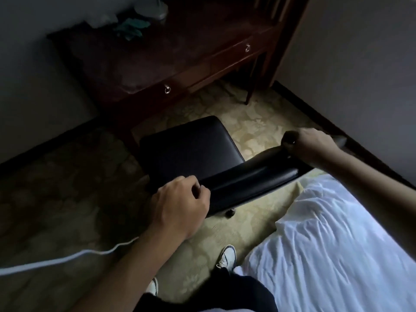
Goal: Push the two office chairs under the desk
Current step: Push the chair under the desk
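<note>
Both hands (pixel 180 206) on chair (pixel 191 149) backrest — legs hidden, desk (pixel 157 64) dim.

Both forearms bare, no sleeves visible, no watch or rings seen. Left hand (pixel 180 206) and right hand (pixel 313 144): nothing worn. Dark trousers (pixel 225 291) at 6 o'clock, black or navy, loose fit. White low-top sneakers: one sneaker (pixel 227 257) with white laces and dark collar trim, second sneaker (pixel 153 287) at 7 o'clock, mostly hidden, white edge only.
</note>
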### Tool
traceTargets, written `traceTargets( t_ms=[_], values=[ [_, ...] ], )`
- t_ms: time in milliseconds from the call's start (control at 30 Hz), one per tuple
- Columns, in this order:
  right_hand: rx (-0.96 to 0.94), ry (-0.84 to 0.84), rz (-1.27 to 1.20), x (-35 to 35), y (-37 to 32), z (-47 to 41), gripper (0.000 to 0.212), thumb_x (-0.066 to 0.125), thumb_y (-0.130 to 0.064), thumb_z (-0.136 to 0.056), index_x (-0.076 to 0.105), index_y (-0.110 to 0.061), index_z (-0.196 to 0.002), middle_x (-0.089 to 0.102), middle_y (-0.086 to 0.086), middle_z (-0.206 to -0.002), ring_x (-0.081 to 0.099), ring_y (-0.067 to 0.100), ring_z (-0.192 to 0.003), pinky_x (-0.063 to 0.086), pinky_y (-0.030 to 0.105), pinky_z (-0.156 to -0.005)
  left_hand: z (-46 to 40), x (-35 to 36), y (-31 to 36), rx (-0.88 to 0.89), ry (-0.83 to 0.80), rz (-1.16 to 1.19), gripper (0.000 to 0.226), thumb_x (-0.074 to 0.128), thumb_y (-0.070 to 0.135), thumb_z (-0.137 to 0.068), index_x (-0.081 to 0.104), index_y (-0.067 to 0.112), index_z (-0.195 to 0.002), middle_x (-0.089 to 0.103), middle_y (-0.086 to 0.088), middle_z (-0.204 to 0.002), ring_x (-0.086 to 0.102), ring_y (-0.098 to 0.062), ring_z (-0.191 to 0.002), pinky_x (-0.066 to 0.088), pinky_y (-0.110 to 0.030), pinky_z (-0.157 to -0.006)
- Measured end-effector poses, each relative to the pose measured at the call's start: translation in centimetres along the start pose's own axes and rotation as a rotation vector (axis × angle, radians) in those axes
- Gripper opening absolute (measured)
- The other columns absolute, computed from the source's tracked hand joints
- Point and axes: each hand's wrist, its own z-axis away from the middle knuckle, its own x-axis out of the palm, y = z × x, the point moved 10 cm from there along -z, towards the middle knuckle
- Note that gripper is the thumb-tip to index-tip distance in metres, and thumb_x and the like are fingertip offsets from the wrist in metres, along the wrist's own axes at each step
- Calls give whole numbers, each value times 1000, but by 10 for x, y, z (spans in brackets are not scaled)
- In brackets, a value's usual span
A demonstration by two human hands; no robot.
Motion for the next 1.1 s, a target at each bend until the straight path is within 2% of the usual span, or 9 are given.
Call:
traceTargets(
  t_ms=[100, 267, 433, 600, 767, 867, 933, 1000, 1100],
  values=[
    [-203, -28, -29, 3, -28, 10, 39, 38, -52, -89, 66, -26, -95, 65, 4, -93, 57, 25, -78, 41, 33, -60, 7, -1, 9, -69, 56, 40, 24, 50, 34, -88, 58, 22, -68, 58, 7, -67, 56, -13, -62, 46, -32, -58],
    [-427, -12, -118, -10, -63, 32, 55, 21, -59, -81, 64, -25, -84, 59, -2, -84, 56, 21, -76, 48, 37, -65, 9, -7, 27, -98, 162, 16, 25, 49, 31, -88, 59, 19, -68, 58, 5, -66, 56, -16, -60, 48, -35, -57],
    [-435, 91, -181, -16, -65, 38, 41, 30, -50, -81, 59, -23, -73, 60, -5, -73, 56, 22, -68, 46, 37, -59, 24, -14, 52, 62, 369, -79, 25, 46, 22, -86, 60, 12, -68, 57, -1, -62, 55, -22, -55, 48, -34, -53],
    [-616, 183, -247, -28, -68, 52, 33, 36, -41, -84, 53, -18, -67, 55, -4, -65, 53, 24, -61, 41, 36, -51, 19, 0, 83, 15, 362, -134, 24, 45, 23, -86, 58, 15, -67, 56, -1, -62, 55, -23, -55, 48, -37, -54],
    [-862, 170, -177, -29, -50, 47, 43, 33, -46, -95, 60, -21, -73, 55, -8, -64, 55, 17, -63, 40, 30, -54, 5, 10, 106, -91, 382, -145, 23, 47, 24, -84, 56, 16, -64, 55, 2, -60, 54, -20, -55, 48, -34, -53],
    [-1026, 53, -192, -24, -29, 30, 48, 31, -58, -96, 62, -25, -82, 58, -9, -72, 56, 13, -68, 46, 32, -60, -14, 21, 139, -101, 411, -171, 21, 52, 22, -82, 53, 17, -63, 51, 3, -58, 50, -18, -53, 43, -30, -51],
    [-1141, -20, -191, -24, -17, 23, 50, 39, -68, -91, 66, -27, -94, 62, -10, -80, 59, 13, -74, 50, 31, -65, -24, 25, 152, -140, 466, -180, 21, 54, 22, -81, 51, 18, -61, 49, 4, -57, 49, -17, -51, 39, -28, -51],
    [-1214, 13, -137, -28, -7, 17, 60, 45, -77, -83, 69, -27, -106, 64, -11, -83, 62, 13, -76, 53, 31, -65, -29, 25, 156, -190, 506, -167, 21, 55, 21, -81, 52, 18, -61, 49, 6, -57, 49, -16, -51, 37, -27, -50],
    [-1286, 59, -124, -37, -6, 7, 60, 54, -77, -75, 71, -27, -102, 65, -11, -80, 63, 12, -72, 55, 30, -62, -34, 21, 158, -255, 542, -172, 21, 53, 22, -81, 55, 19, -61, 50, 7, -57, 50, -16, -49, 37, -26, -48]
  ],
)
